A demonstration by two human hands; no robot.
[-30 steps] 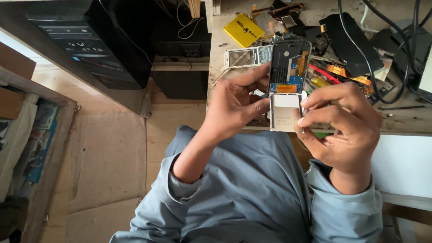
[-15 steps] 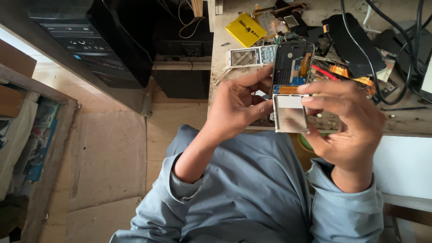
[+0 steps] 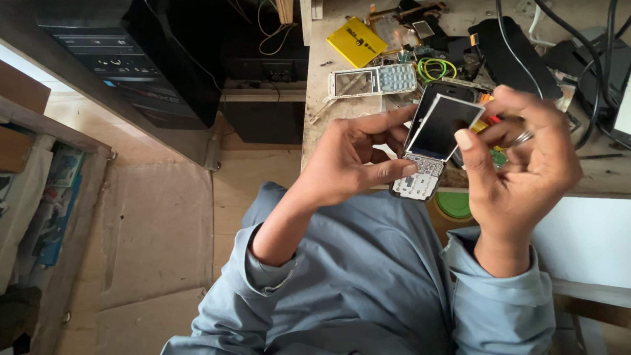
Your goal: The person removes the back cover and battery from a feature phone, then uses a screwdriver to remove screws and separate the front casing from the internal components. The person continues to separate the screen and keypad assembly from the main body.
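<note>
Your left hand [image 3: 358,158] grips the small dark opened-up mobile handset with a pale bare keypad board [image 3: 420,174]: thumb and forefinger are closed on its left edge, the other fingers curled beneath. The handset sits tilted in the air, just above the near edge of the cluttered pale worktop [image 3: 605,174].

Your right hand [image 3: 519,161] is partly closed around the handset's right side. Its thumb tip rests on the right edge of the thin rectangular black display panel with a white rim [image 3: 445,126]. That panel lies over the handset's upper half, lifted at an angle to the body; whether it remains attached below, you cannot tell. A metal ring shows on one right finger.

Relative to the handset:
- Beyond it, on the worktop, a silver candy-bar phone front with a grey keypad [image 3: 373,81] lies flat.
- Further beyond, a flat yellow rectangular battery [image 3: 357,41].
- Beyond and slightly right, a coil of green and yellow wire [image 3: 434,68].
- Just below it, under the worktop edge, a round green lid [image 3: 455,204].
- Far left of it, a black computer tower case [image 3: 131,59] stands on the floor.

Grey-blue sleeves cover both forearms.
</note>
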